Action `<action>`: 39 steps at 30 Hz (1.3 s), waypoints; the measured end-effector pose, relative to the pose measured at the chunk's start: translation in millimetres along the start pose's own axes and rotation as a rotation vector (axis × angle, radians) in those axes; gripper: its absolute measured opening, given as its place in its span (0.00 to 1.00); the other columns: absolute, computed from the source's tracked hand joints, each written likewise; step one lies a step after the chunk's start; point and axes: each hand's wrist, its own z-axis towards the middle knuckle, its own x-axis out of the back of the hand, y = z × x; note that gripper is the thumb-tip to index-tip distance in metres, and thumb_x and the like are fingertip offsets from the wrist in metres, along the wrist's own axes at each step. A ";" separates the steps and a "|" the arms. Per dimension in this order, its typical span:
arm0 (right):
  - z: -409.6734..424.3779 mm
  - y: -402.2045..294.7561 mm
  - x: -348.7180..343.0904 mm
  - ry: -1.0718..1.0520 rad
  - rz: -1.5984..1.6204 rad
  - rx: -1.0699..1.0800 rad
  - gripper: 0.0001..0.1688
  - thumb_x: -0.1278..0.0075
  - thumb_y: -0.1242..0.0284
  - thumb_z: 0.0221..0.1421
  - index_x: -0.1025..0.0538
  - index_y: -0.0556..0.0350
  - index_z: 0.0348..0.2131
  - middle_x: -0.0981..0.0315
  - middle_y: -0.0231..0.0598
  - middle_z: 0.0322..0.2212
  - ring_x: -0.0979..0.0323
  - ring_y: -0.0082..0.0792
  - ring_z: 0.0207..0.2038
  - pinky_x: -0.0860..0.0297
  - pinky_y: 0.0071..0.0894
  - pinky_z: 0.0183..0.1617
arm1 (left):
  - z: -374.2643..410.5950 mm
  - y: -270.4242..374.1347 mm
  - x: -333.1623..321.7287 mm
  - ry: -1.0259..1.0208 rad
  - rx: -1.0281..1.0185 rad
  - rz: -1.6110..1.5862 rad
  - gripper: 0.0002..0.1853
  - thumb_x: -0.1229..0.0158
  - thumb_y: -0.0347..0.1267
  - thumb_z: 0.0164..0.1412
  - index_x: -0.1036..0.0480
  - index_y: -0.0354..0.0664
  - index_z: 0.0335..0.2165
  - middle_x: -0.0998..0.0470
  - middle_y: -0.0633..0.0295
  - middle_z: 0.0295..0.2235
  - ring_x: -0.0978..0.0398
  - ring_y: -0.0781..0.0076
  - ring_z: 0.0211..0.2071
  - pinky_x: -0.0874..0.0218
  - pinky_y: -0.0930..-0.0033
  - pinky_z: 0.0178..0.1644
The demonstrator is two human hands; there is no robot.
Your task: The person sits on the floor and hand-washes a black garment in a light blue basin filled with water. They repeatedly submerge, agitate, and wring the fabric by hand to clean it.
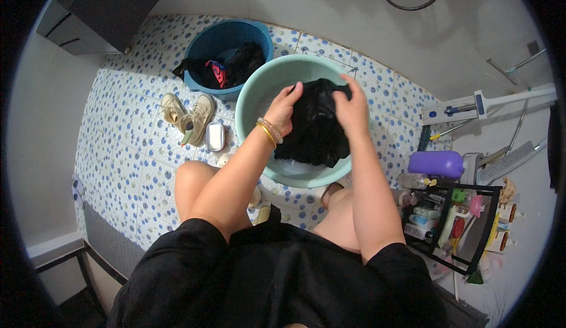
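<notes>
A wet black cloth garment [316, 124] is held up over a mint-green plastic basin [261, 89] on the tiled floor. My left hand [285, 109], with two bracelets at its wrist, grips the garment's left side. On the opposite side, my right hand [352, 109] has its thumb and fingers on the garment's upper right edge. Soapy water [296, 167] shows at the basin's near side, below the cloth. The garment hides much of the basin's inside.
A blue tub [194, 82] with dark clothes stands behind the basin. Beige sneakers [199, 118] and a soap dish with a white bar [215, 137] lie to the left. At the right are a black rack of bottles [475, 257], a purple container [435, 164] and a mop [479, 104].
</notes>
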 end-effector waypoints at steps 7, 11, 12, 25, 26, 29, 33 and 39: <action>-54.1 -65.9 -41.8 -0.033 -0.109 0.372 0.14 0.53 0.65 0.47 0.29 0.59 0.25 0.36 0.49 0.27 0.35 0.49 0.29 0.37 0.39 0.32 | -1.8 -15.8 6.4 0.054 -0.168 0.364 0.23 0.62 0.45 0.59 0.40 0.40 0.46 0.34 0.58 0.42 0.37 0.67 0.43 0.47 0.67 0.49; 1.2 -17.9 -42.6 0.146 -0.193 -0.061 0.17 0.59 0.66 0.51 0.32 0.61 0.18 0.35 0.51 0.20 0.35 0.51 0.25 0.39 0.44 0.30 | -18.5 -27.0 -42.0 0.328 -0.202 0.231 0.24 0.62 0.47 0.58 0.36 0.38 0.42 0.32 0.59 0.40 0.36 0.72 0.40 0.46 0.71 0.45; -2.6 -20.9 -42.0 0.169 -0.169 0.022 0.16 0.58 0.66 0.51 0.32 0.61 0.18 0.35 0.50 0.20 0.36 0.51 0.25 0.39 0.43 0.30 | -20.0 -21.5 -44.5 0.297 -0.160 0.175 0.25 0.62 0.48 0.58 0.35 0.37 0.40 0.32 0.58 0.39 0.35 0.72 0.39 0.45 0.71 0.44; -20.7 -34.6 -42.7 0.205 -0.069 0.148 0.13 0.57 0.68 0.50 0.32 0.61 0.20 0.36 0.48 0.21 0.36 0.50 0.25 0.39 0.42 0.28 | -22.0 -4.7 -43.1 0.358 -0.052 0.198 0.16 0.53 0.38 0.55 0.30 0.33 0.31 0.28 0.60 0.27 0.33 0.74 0.28 0.43 0.74 0.35; -30.4 -45.7 -39.5 0.151 -0.072 0.258 0.12 0.56 0.69 0.49 0.33 0.60 0.21 0.37 0.47 0.21 0.36 0.49 0.25 0.39 0.41 0.28 | -17.7 -5.0 -34.3 0.283 -0.059 0.172 0.16 0.53 0.39 0.55 0.31 0.34 0.28 0.29 0.62 0.25 0.34 0.74 0.27 0.43 0.74 0.33; -62.5 -62.9 -48.4 -0.011 -0.009 0.505 0.10 0.56 0.69 0.48 0.34 0.57 0.20 0.37 0.46 0.21 0.36 0.48 0.23 0.38 0.40 0.26 | -2.4 -0.4 2.5 0.150 -0.173 0.352 0.16 0.56 0.39 0.57 0.34 0.38 0.21 0.31 0.64 0.20 0.33 0.73 0.24 0.41 0.70 0.31; -13.9 -36.3 -48.7 0.135 -0.085 -0.001 0.15 0.59 0.67 0.51 0.32 0.58 0.18 0.34 0.48 0.20 0.36 0.51 0.21 0.39 0.44 0.26 | -22.4 -7.0 -43.2 0.398 -0.042 0.192 0.18 0.58 0.36 0.57 0.33 0.32 0.40 0.29 0.52 0.35 0.32 0.71 0.35 0.43 0.72 0.41; -67.0 -66.4 -40.6 -0.047 -0.040 0.497 0.10 0.54 0.68 0.46 0.35 0.56 0.21 0.37 0.44 0.23 0.35 0.48 0.25 0.37 0.41 0.27 | -3.1 -4.7 -1.1 0.142 -0.145 0.193 0.15 0.56 0.36 0.56 0.31 0.33 0.28 0.29 0.60 0.22 0.34 0.71 0.22 0.41 0.71 0.29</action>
